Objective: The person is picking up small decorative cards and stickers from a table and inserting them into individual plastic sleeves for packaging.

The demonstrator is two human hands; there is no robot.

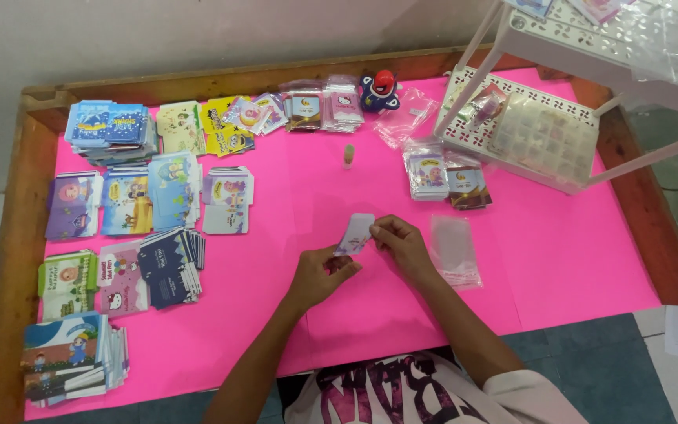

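Both my hands hold one small pale card (355, 232) above the pink sheet (559, 251) that covers the table. My left hand (319, 274) pinches its lower left corner. My right hand (402, 242) grips its right edge with thumb and fingers. A clear plastic sleeve (455, 251) lies flat just right of my right hand.
Several stacks of printed cards (123, 196) cover the left side. More small packets (308, 110) and a blue and red toy (379, 89) line the far edge. A small bottle (348, 155) stands mid-table. A white perforated rack (543, 133) sits at the far right, bagged packets (445, 174) beside it.
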